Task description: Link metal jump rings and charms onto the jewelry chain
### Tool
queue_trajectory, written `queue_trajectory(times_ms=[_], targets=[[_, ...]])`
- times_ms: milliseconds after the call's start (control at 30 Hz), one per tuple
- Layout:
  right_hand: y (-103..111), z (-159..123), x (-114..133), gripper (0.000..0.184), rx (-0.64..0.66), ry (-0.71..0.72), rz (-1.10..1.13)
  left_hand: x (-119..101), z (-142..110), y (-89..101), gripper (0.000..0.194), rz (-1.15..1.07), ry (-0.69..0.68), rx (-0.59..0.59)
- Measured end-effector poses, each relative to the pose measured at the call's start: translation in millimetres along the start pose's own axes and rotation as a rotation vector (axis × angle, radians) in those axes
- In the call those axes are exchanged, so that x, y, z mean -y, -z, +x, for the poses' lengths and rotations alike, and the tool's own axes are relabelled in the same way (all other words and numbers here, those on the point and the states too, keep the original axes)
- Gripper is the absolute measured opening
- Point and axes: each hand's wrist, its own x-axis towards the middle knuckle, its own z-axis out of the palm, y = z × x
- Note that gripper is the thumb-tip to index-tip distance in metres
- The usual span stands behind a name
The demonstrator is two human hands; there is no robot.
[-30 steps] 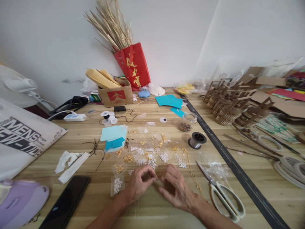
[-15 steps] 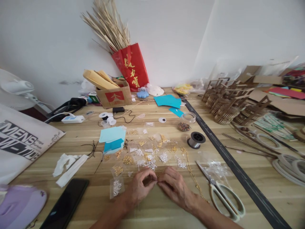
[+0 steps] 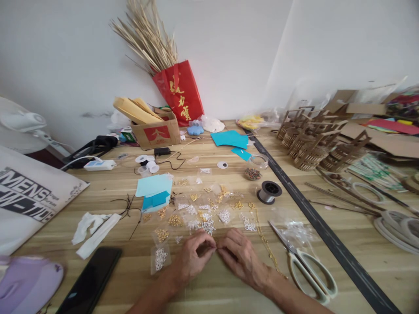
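My left hand (image 3: pixel 197 252) is closed in a pinch, thumb against forefinger, low over the middle of the table. Facing it, my right hand (image 3: pixel 238 252) pinches too, its fingertips almost meeting the left ones. Whatever sits between the fingertips is too small to make out. Just beyond them lie small bags of silver findings (image 3: pixel 208 225) and gold findings (image 3: pixel 176 220). A bag of silver rings (image 3: pixel 160 258) is left of my left hand. To the right of my right hand run a gold chain (image 3: pixel 266 246) and a pair of white-handled scissors (image 3: pixel 306 266).
A wire spool (image 3: pixel 269 192) and a dish of beads (image 3: pixel 253 174) stand right of centre. A black phone (image 3: pixel 90 279) lies front left, near white cloth strips (image 3: pixel 98 233). Small bamboo baskets (image 3: pixel 312 152) crowd the right; a red bag (image 3: pixel 188 93) leans on the wall.
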Motion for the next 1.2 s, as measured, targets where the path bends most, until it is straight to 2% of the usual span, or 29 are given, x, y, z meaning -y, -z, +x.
queue_trajectory(times_ms=[700,1200], targets=[[0.3,1.0,1.4,0.016,-0.01,0.006,-0.01,0.9,-0.3,0.1,0.012,-0.014,0.021,0.015],[-0.7,-0.8,2.7,0.015,-0.023,-0.027,0.004,0.4,1.1,0.4,0.012,0.013,0.015,-0.019]])
